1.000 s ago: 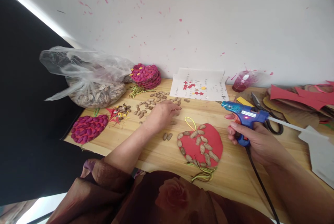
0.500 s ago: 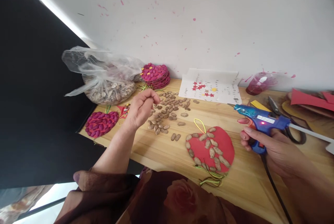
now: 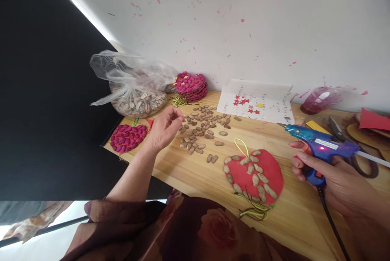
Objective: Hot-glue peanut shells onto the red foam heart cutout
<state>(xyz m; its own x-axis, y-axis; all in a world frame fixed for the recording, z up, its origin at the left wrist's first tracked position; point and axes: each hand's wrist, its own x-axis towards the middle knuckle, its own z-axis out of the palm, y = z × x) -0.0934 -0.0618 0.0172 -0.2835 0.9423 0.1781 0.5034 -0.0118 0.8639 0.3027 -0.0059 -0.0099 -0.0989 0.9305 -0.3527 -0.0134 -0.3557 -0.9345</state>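
My right hand [image 3: 338, 175] is wrapped around a blue hot glue gun [image 3: 323, 145] with a lit red light and a white glue stick in its rear; the nozzle points left. My left hand [image 3: 166, 129] hovers at the left edge of the loose peanuts [image 3: 207, 125], thumb and fingers pinched together; whether anything is between them is hidden. Between the hands lies a red rounded cutout [image 3: 272, 167] with a yellow loop on top and yellow-green strings below. Unshelled peanuts [image 3: 256, 179] line its left edge and cross its middle; its right part is bare red.
A clear plastic bag [image 3: 137, 98] of peanuts, a stack of purple-pink decorations [image 3: 191, 86] and a single matching one [image 3: 129, 138] sit left. Paper with stars [image 3: 271, 98], a cup of dark pink liquid [image 3: 313, 104] and scissors [image 3: 336, 129] lie behind and right.
The view has swung left, so the table things appear farther right. Against the table, my left hand has shifted slightly left, covering more of the red star. My right hand still holds the glue gun.
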